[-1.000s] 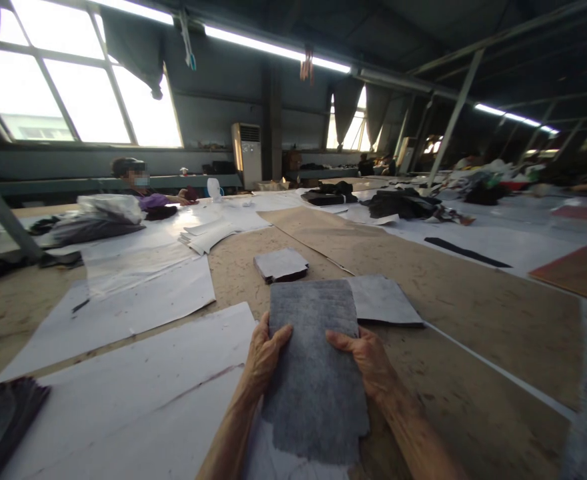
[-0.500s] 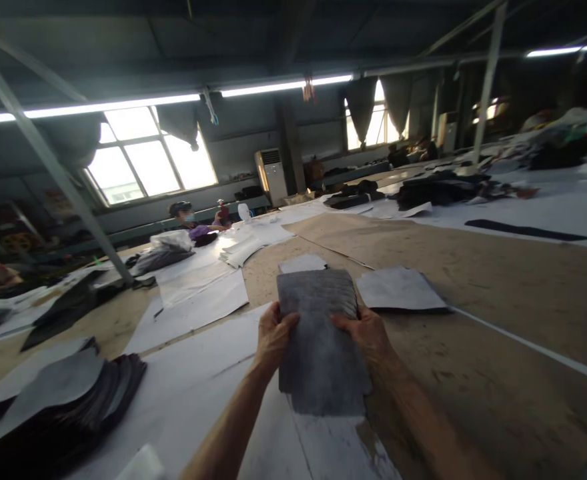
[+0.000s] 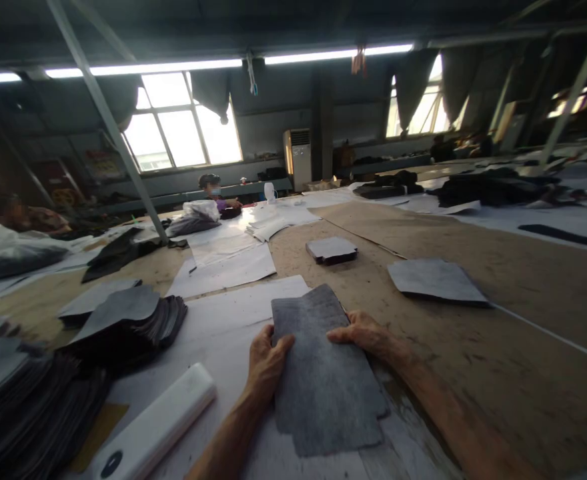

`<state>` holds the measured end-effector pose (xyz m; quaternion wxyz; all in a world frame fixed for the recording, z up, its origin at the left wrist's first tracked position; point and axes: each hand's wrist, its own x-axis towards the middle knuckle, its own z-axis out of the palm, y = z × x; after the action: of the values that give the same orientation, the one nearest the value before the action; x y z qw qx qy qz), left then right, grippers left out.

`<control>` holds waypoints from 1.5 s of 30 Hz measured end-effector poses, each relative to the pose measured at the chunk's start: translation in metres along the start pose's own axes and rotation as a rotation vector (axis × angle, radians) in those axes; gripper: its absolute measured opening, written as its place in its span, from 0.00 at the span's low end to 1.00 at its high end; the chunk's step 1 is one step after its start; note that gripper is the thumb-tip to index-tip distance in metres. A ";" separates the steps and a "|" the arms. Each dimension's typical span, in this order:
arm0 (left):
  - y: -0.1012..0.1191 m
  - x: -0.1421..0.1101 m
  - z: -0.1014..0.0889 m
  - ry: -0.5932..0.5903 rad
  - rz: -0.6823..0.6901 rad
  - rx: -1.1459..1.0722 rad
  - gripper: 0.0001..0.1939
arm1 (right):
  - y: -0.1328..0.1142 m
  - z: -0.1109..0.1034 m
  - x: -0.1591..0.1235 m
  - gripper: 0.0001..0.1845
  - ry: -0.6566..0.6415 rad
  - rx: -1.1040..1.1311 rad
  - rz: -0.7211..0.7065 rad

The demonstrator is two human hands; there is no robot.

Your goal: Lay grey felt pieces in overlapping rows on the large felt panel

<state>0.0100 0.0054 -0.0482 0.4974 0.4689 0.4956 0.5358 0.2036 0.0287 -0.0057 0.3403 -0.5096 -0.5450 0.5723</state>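
A stack of grey cut fabric pieces (image 3: 323,387), with notched lower corners, is held between my two hands over the white paper on the table. My left hand (image 3: 267,357) grips its left edge, thumb on top and fingers underneath. On the opposite edge, my right hand (image 3: 361,333) holds it the same way, thumb across the upper face. How thick the stack is cannot be made out from above. Beyond it lie a small stack of grey pieces (image 3: 331,249) and, to the right, a larger flat grey stack (image 3: 436,280).
Dark stacks of cut pieces (image 3: 123,320) rise at the left, beside a long white device with a black button (image 3: 158,427). A slanting metal post (image 3: 111,127) stands at left. Across the table, a masked person (image 3: 213,193) sits near a plastic-bagged bundle (image 3: 196,217).
My view has swung left, bringing the white device and more left-hand stacks into sight. The held stack now lies lower in view, and its ridged, fanned upper edge looks smoother.
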 end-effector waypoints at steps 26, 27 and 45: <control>0.019 -0.025 -0.003 0.130 0.047 0.773 0.21 | 0.012 0.008 -0.051 0.31 0.543 -0.784 -0.089; 0.019 -0.024 -0.003 0.132 0.049 0.769 0.20 | 0.012 0.006 -0.043 0.31 0.507 -0.784 -0.108; 0.020 -0.020 -0.005 0.133 0.019 0.453 0.13 | 0.007 0.006 -0.023 0.05 0.317 -0.464 -0.333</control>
<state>0.0050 -0.0149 -0.0288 0.3406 0.5368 0.6306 0.4451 0.2043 0.0042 -0.0086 0.3849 -0.5601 -0.6769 0.2827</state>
